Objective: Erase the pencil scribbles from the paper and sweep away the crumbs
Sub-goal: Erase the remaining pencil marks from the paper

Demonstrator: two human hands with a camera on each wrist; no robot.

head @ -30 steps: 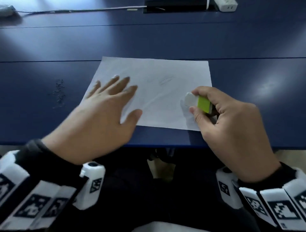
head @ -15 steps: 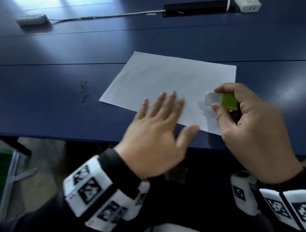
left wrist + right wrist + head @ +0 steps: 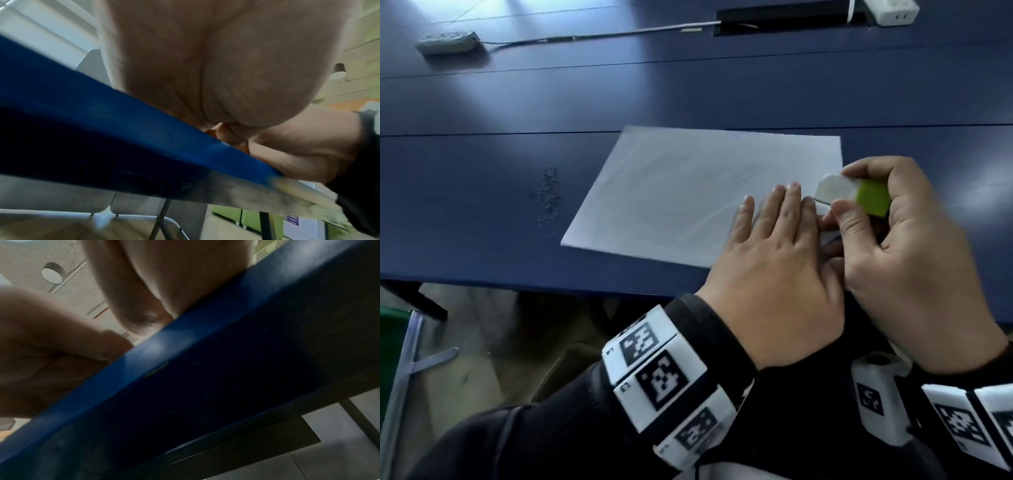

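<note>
A white sheet of paper (image 3: 688, 192) with faint pencil marks lies on the blue table (image 3: 688, 85) near its front edge. My left hand (image 3: 774, 240) lies flat with straight fingers on the sheet's near right part, beside my right hand. My right hand (image 3: 893, 233) pinches a white eraser (image 3: 835, 187) with a green sleeve at the paper's right edge, white tip pointing left. A small pile of grey crumbs (image 3: 548, 193) sits on the table left of the sheet. The wrist views show only palms and the table's edge (image 3: 144, 129), (image 3: 205, 353).
At the table's far side lie a white cable (image 3: 602, 36), a grey power strip (image 3: 446, 42) at the left, a dark cable slot (image 3: 784, 17) and a white socket block (image 3: 890, 12). Below the front edge are floor and a metal chair frame (image 3: 404, 363).
My left hand has slid rightward across the paper until it lies against my right hand. The right hand keeps holding the eraser at the sheet's right edge. The view has shifted left.
</note>
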